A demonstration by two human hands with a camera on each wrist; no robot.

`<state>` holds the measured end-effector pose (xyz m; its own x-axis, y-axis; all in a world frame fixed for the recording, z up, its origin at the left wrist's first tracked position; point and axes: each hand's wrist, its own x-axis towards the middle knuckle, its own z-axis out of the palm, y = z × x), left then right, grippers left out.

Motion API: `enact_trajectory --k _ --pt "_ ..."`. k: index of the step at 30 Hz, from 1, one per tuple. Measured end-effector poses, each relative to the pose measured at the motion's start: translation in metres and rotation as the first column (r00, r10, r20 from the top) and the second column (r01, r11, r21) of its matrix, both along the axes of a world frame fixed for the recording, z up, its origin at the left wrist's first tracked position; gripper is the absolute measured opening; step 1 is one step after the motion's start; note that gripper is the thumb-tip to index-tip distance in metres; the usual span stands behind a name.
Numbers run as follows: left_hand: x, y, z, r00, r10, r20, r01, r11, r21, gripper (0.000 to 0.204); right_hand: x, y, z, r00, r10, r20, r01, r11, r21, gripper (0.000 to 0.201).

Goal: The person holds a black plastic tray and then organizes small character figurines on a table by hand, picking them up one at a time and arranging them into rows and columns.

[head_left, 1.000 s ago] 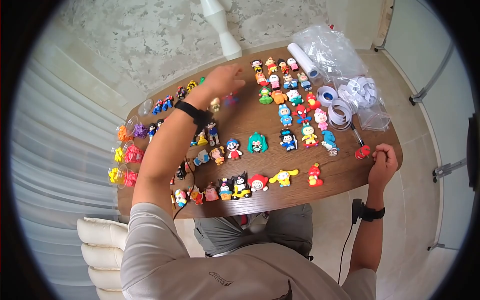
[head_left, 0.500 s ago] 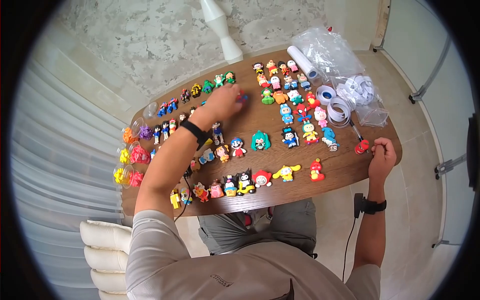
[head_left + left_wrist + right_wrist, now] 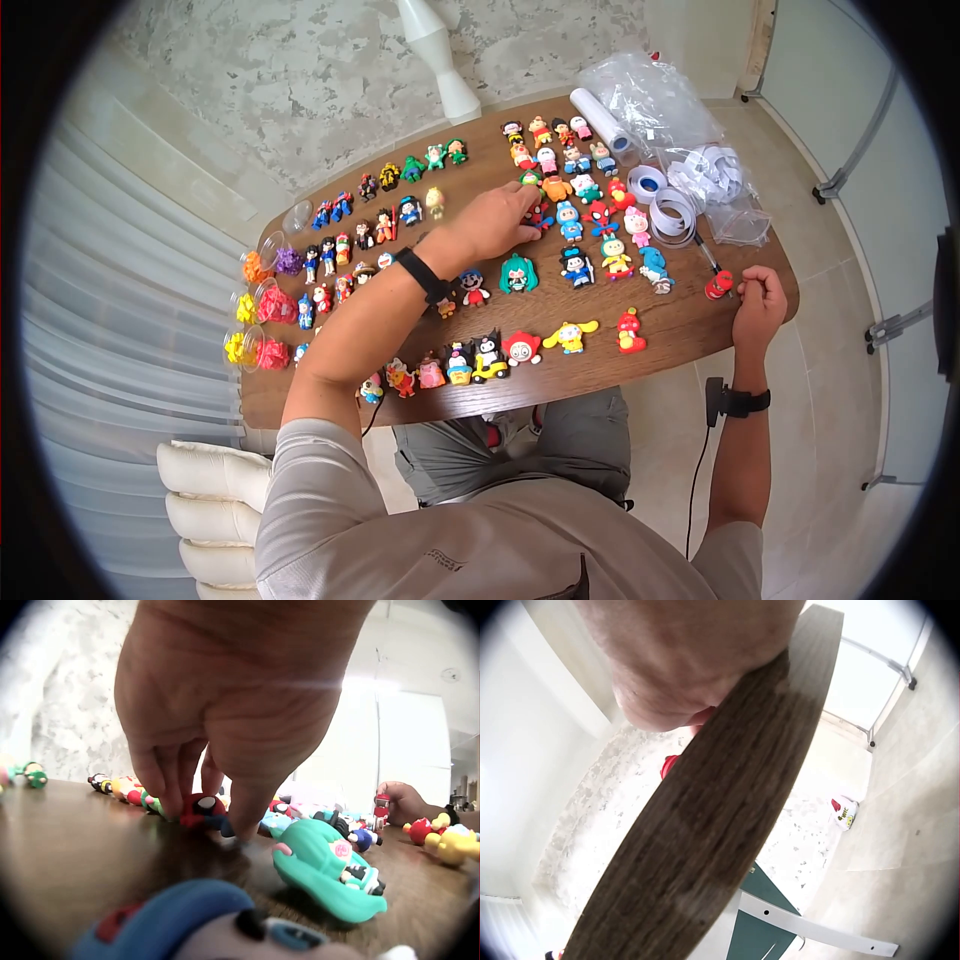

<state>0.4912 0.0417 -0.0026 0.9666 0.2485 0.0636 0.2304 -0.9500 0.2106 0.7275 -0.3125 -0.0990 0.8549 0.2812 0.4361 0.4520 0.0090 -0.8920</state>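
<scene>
My left hand (image 3: 497,222) reaches over the middle of the table and pinches a small red-and-blue Spider-Man figure (image 3: 201,811) between thumb and fingers, low at the tabletop. Fingers partly hide the figure in the head view. Beside it lie a green figure (image 3: 530,178), a light blue figure (image 3: 569,221) and another Spider-Man figure (image 3: 601,217). Nearer the body is a teal-haired figure (image 3: 517,274). My right hand (image 3: 760,303) rests loosely curled at the table's right edge, holding nothing visible, next to a red figure (image 3: 718,284).
Rows of small figures cover the brown table (image 3: 470,395). Cups of colourful pieces, one holding purple pieces (image 3: 288,261), stand at the left end. At the back right are a white roll (image 3: 600,118), label rolls (image 3: 672,217) and clear plastic bags (image 3: 655,95).
My left hand has moved right across the table with the Spider-Man figure, from the left group to beside the right-hand rows. My right hand has stayed at the table edge.
</scene>
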Motion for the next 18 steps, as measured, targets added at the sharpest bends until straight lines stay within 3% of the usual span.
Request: enact_trajectory --k 4,7,10,18 --pt "-0.017 -0.012 0.023 0.996 0.057 -0.071 -0.053 0.997 0.060 0.044 0.001 -0.001 -0.002 1.000 0.015 -0.012 -0.015 1.000 0.010 0.014" --pt "-0.041 -0.028 0.028 0.974 -0.109 -0.199 0.114 0.993 0.015 0.048 0.000 -0.001 -0.001 1.000 0.007 -0.003 -0.007 1.000 0.003 0.014" --pt "-0.057 -0.047 0.020 0.963 -0.109 -0.247 0.127 0.990 0.058 0.053 -0.001 -0.001 0.000 1.000 0.016 -0.010 -0.016 1.000 0.011 0.014" --pt "-0.030 -0.046 0.011 0.962 -0.025 -0.272 0.046 0.997 0.069 0.049 0.000 0.001 -0.002 1.000 0.013 -0.011 -0.013 1.000 0.013 0.013"
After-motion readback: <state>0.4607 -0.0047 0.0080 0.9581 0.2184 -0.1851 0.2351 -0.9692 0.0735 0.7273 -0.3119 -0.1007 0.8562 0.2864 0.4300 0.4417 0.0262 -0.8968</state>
